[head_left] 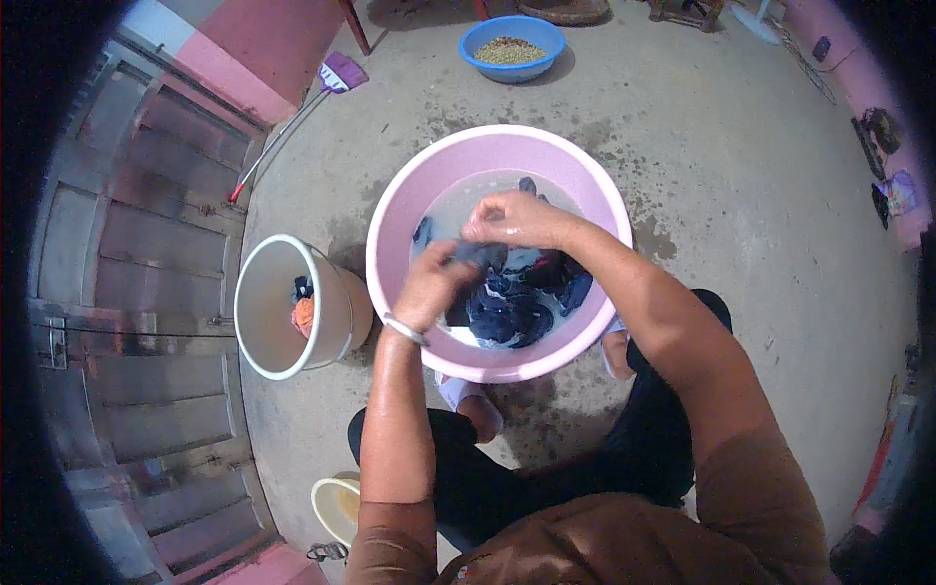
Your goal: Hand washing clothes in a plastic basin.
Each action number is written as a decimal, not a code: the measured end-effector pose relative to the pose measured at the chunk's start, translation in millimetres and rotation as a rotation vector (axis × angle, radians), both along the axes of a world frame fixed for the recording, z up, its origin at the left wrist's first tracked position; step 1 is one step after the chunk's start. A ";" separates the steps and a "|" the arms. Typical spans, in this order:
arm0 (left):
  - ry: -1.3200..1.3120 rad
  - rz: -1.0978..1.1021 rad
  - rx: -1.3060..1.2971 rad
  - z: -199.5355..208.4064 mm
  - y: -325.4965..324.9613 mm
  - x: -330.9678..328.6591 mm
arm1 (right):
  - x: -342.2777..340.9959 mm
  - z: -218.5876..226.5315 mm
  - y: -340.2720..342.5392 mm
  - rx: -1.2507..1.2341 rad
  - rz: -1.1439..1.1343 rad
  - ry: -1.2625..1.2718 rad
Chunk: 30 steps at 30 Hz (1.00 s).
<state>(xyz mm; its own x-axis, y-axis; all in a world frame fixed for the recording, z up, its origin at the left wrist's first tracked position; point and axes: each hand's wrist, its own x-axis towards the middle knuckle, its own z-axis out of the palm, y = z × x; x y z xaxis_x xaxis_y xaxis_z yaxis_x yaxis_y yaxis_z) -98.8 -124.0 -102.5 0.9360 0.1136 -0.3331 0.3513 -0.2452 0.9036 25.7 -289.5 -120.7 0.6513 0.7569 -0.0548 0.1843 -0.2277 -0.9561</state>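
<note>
A large pink basin (390, 205) stands on the floor between my feet, with cloudy water and dark wet clothes (512, 307) in it. Over its left part, my left hand (439, 280) is closed on a dark piece of cloth (483, 255), blurred by motion. My right hand (517, 219) hovers just above that cloth with its fingers curled and the tips pinched. What they pinch, if anything, is too small to make out. More dark fabric lies soaked in a heap below both hands. A pale bangle (406, 330) circles my left wrist.
Left of the basin stands a white bucket (255, 302) holding orange and dark cloth. A small cream tub (333, 509) is at lower left. Beyond the basin sits a blue bowl (472, 60) of pale beans or nuts. A purple broom (341, 73) leans by the wall near grey doors (166, 292).
</note>
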 end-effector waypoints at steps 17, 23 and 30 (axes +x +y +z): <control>-0.135 0.671 -1.054 -71.0 31.8 30.6 | -95.5 48.7 38.0 0.164 -0.018 -0.487; -0.046 0.609 -1.100 -46.2 -55.2 54.5 | -14.1 6.5 31.9 -0.075 -0.509 -0.456; 0.183 0.641 -1.057 -45.8 -36.2 54.4 | -23.3 -6.2 26.5 -0.101 -0.503 -0.509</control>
